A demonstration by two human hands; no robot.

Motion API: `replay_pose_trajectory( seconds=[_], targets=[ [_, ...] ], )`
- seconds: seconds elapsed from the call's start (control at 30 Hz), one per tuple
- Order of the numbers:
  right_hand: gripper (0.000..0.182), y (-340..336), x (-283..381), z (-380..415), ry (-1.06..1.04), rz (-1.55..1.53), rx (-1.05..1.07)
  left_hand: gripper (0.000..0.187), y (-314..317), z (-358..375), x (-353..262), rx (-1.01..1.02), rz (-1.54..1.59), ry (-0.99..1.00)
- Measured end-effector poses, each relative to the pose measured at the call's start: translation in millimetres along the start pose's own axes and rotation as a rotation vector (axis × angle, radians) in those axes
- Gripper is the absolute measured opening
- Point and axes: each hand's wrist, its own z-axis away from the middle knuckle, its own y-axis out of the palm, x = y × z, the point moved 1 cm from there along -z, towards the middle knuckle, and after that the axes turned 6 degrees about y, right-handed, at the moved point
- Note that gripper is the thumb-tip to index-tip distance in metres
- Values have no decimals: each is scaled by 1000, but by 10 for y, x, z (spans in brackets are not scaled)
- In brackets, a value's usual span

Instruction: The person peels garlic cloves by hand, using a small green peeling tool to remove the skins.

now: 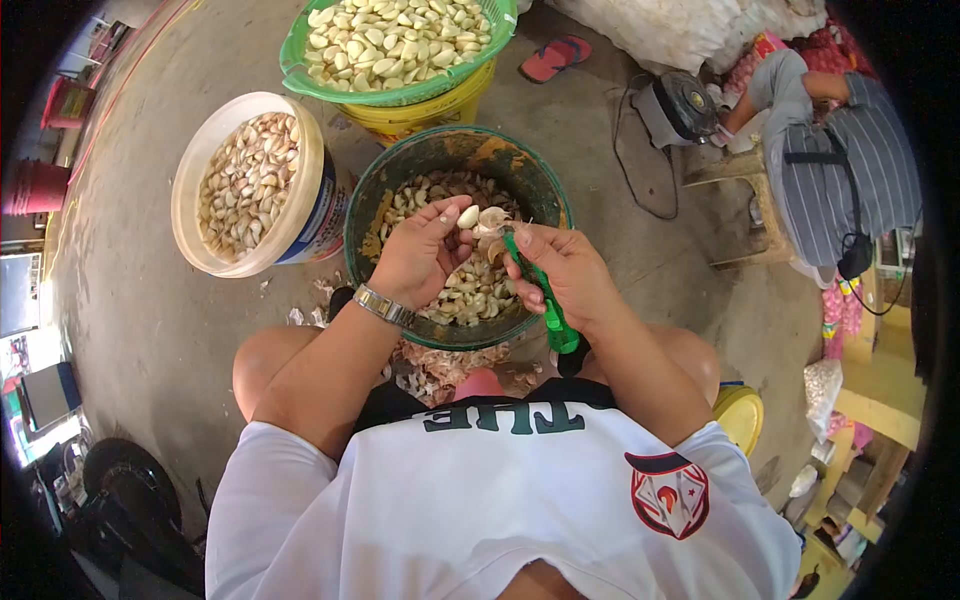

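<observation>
My left hand (415,260), a metal watch on its wrist, pinches a pale peeled garlic clove (468,216) between thumb and fingertips. Wrapped round a green-handled knife (546,293) is my right hand (570,272); the blade is hard to make out. Papery garlic skin (492,221) shows at the knife's tip, between the two hands, close to the clove. Both hands are over a dark green tub (505,152) with unpeeled-looking and broken cloves (465,300) lying in it.
A white bucket (183,215) of unpeeled cloves stands left. Behind, a green basket (290,75) of peeled cloves rests on a yellow bucket (420,118). Garlic skins (450,365) litter the floor by my feet. At right, a person (850,150) sits near a stool (745,180); a red slipper (556,58) lies behind.
</observation>
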Motion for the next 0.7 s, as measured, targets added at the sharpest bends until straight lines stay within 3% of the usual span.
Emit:
replay_pose_trajectory(
  seconds=[0.23,0.33,0.43,0.53,0.6,0.7],
  targets=[
    [28,-34,136,64,-66,-260,-63,21,72,61,-54,76,40,-85],
    [28,-110,132,51,-137,-227,-137,18,112,52,-111,44,-124,7],
    [29,-142,117,29,-130,-125,-203,12,227,-50,-602,80,-514,412],
    [28,-122,126,53,-111,-19,-193,27,503,-175,-1377,-283,-1315,796],
    [26,-135,124,68,-121,30,-168,31,697,-291,-1562,-495,-1718,1346],
    [27,-169,159,84,-127,58,-203,27,463,-797,-1194,-354,-1855,1057]
  ],
)
